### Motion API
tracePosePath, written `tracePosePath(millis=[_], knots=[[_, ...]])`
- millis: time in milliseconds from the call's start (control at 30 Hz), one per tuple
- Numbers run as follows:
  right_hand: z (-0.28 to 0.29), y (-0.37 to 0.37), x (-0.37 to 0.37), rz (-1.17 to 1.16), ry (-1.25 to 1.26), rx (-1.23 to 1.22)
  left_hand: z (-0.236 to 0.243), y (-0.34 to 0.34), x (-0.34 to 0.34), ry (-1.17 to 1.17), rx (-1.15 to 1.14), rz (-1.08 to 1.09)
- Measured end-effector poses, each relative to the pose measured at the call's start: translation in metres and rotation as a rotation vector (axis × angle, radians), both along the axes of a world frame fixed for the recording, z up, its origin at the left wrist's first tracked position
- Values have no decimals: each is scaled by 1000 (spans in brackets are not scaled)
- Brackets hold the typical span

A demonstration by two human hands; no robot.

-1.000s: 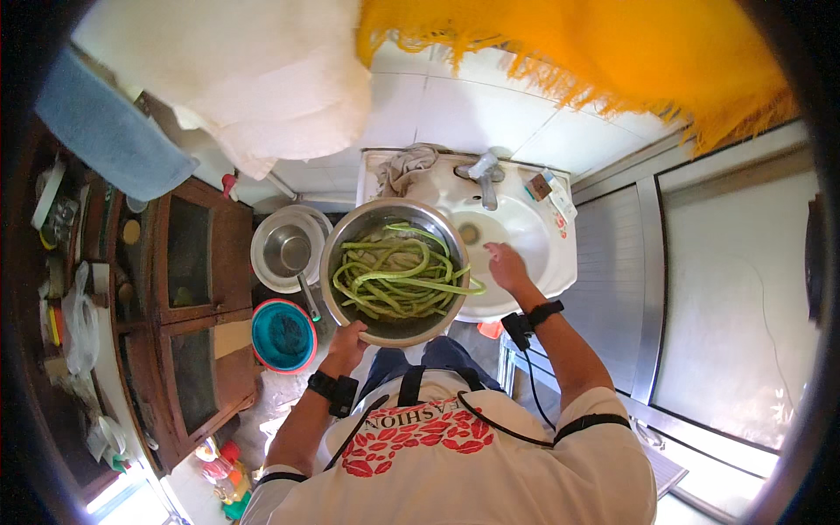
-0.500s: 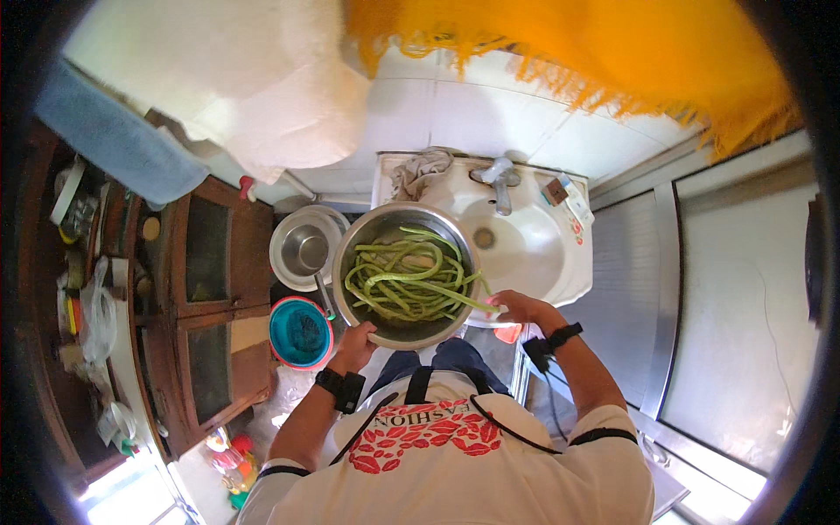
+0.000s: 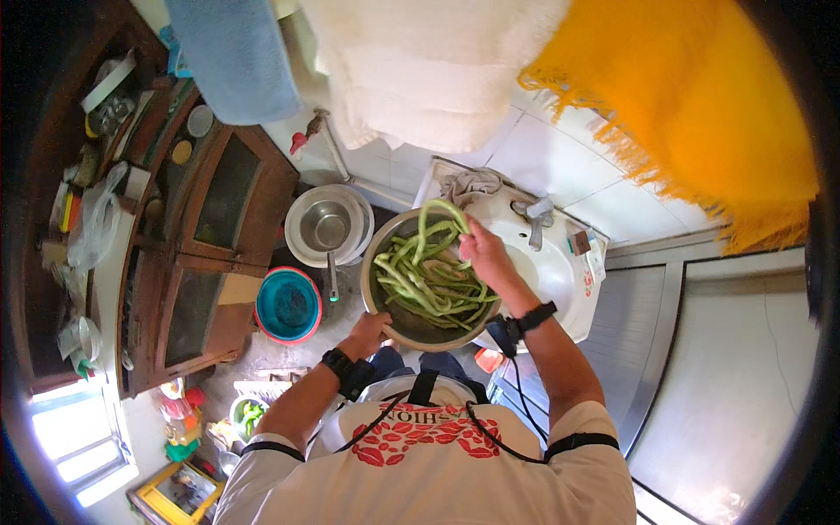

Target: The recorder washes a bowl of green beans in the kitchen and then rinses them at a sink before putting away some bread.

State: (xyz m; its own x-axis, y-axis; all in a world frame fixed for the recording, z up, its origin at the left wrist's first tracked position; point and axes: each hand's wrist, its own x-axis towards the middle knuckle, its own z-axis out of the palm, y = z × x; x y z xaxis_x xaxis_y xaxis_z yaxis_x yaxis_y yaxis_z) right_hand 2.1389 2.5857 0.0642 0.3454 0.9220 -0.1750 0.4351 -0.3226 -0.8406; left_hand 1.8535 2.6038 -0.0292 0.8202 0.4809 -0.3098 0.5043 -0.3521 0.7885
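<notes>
A round metal basin (image 3: 366, 278) full of long green beans (image 3: 429, 293) is held in front of me, overlapping the left side of the white sink (image 3: 560, 293). My left hand (image 3: 367, 332) is closed on the near-left rim, and its fingertips are partly hidden. On the far right side of the basin, my right hand (image 3: 486, 255) is closed around some of the long beans. One bean arches up out of the pile beside those fingers. The other beans lie coiled and tangled inside.
Left of the basin stand a metal pan (image 3: 302, 223) with a ladle (image 3: 332, 278) and a teal tub (image 3: 289, 304) with a red rim. A wooden cabinet (image 3: 234, 254) lines the left. The sink carries a faucet (image 3: 536, 217) and a grey rag (image 3: 470, 185). Towels (image 3: 420, 70) hang ahead.
My right hand has moved from beyond the basin's near-right edge up and left over the beans. A bean that stretched out past the rim is now looped inside. The view has turned.
</notes>
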Motion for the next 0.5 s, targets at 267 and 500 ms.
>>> tracePosePath(millis=[267, 500], knots=[[-100, 8, -19, 427, -1005, -257, -9, -6, 5, -208, -207, 191], [-102, -9, -14, 789, -909, -143, -8, -20, 11, -257, -599, 553]])
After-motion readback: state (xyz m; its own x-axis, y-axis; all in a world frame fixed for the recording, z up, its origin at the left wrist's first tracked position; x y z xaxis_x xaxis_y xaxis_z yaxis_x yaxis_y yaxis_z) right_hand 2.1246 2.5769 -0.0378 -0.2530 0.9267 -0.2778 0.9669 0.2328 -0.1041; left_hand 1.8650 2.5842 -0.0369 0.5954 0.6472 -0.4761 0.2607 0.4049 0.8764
